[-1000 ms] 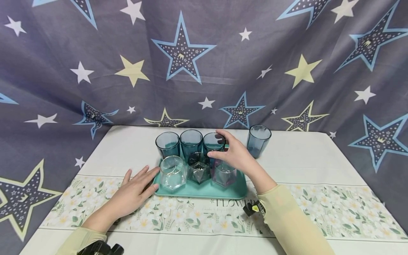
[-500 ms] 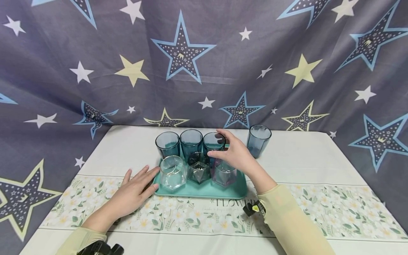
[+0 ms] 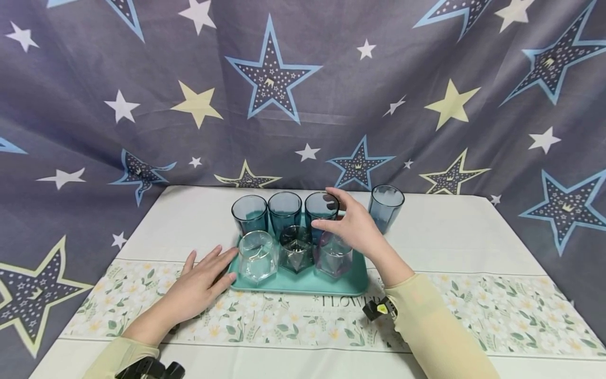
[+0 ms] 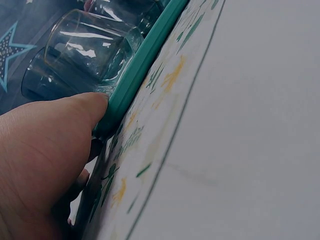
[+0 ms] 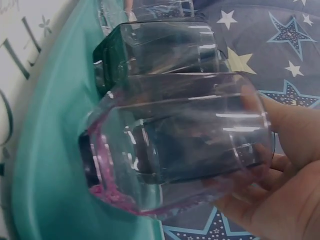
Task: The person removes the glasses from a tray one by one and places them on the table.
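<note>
At the left edge of the teal tray (image 3: 299, 292), touching with the left hand (image 3: 201, 287), fingers straight and apart, gripping nothing. In the front row, upright: clear glass (image 3: 258, 258), dark glass (image 3: 295, 251), pink-tinted glass (image 3: 334, 259). Behind the last, holding the right-end blue glass (image 3: 316, 211) near its rim in the right hand (image 3: 356, 227), between fingers and thumb; cannot tell whether raised. Judged as lifting or setting down. Next: keep upright, clear of the pink-tinted glass. Farther right, on the counter (image 3: 454, 237): lone blue glass (image 3: 385, 209).
</note>
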`<move>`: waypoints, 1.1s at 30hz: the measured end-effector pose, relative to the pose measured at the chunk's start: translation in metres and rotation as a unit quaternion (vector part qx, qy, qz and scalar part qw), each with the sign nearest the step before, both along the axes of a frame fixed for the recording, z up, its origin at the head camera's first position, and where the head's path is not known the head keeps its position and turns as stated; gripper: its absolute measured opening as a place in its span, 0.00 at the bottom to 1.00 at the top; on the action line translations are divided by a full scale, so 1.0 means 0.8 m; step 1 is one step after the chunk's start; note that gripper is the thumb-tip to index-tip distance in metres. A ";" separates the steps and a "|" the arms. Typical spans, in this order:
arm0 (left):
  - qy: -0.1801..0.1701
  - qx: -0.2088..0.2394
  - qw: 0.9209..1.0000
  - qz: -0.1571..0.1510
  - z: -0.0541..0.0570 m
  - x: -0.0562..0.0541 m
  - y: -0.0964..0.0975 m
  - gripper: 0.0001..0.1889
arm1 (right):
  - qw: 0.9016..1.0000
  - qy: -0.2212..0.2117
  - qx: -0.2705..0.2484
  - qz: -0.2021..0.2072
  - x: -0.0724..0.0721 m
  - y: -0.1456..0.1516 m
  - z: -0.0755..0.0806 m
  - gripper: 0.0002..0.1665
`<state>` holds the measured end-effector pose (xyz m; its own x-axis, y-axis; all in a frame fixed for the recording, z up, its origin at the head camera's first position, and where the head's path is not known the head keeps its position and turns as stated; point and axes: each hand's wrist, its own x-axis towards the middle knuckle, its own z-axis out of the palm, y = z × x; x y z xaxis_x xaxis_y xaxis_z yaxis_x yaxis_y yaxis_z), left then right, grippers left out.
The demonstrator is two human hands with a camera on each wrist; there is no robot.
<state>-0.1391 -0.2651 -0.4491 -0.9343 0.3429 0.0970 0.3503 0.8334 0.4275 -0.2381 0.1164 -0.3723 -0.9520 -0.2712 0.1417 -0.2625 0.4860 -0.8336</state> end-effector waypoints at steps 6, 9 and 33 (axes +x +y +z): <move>0.002 -0.001 1.000 -0.001 -0.002 -0.001 0.000 0.34 | 1.000 0.008 -0.024 -0.017 0.000 0.009 0.014 0.55; 0.001 0.002 1.000 0.000 -0.003 -0.002 0.000 0.34 | 0.999 0.010 -0.034 -0.030 0.000 0.015 0.022 0.55; -0.013 -0.002 1.000 0.001 -0.007 -0.005 -0.007 0.36 | 0.996 0.038 -0.038 -0.076 0.031 0.085 0.057 0.55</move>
<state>-0.1430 -0.2703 -0.4550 -0.9369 0.3422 0.0712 0.3381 0.8360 0.4322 -0.2129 0.1846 -0.3270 -0.9670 -0.1101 0.2296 -0.2543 0.4622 -0.8495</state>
